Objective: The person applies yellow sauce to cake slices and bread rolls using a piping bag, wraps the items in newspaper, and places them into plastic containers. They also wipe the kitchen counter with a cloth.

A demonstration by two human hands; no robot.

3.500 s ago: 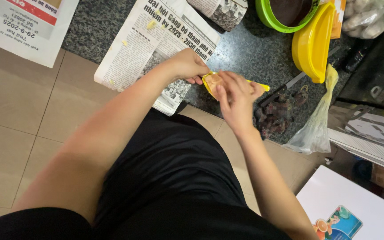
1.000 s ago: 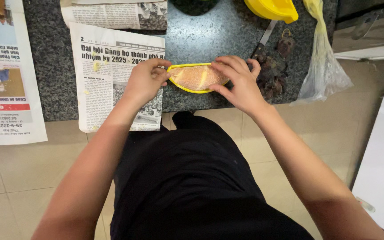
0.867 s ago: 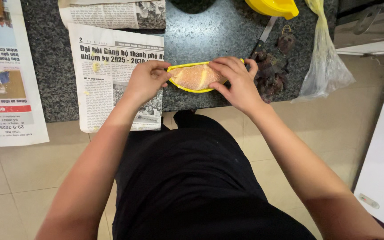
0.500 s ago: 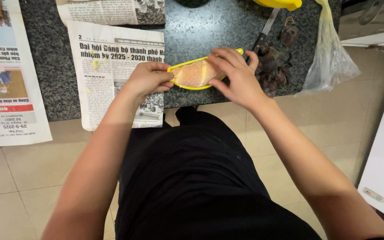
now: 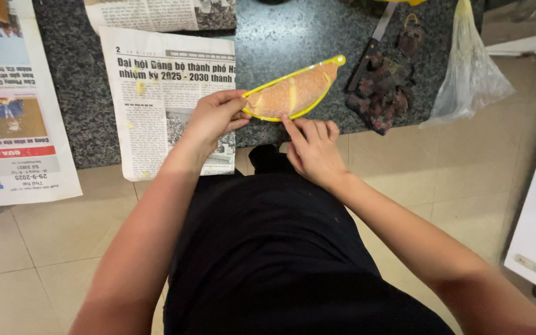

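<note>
Newspaper (image 5: 169, 99) left of mould (image 5: 293, 93); knife (image 5: 370, 49) right.

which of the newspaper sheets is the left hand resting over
The middle newspaper sheet, on the dark stone slab: the left hand lies over its right edge while gripping the yellow half-round mould. The other sheets lie farther left and above, untouched.

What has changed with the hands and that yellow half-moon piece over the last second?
The right hand came off the top of the yellow half-moon piece and dropped below it, one fingertip at its lower edge. The left hand keeps pinching its left end. Newspaper, knife and plastic bag stayed put.
</note>
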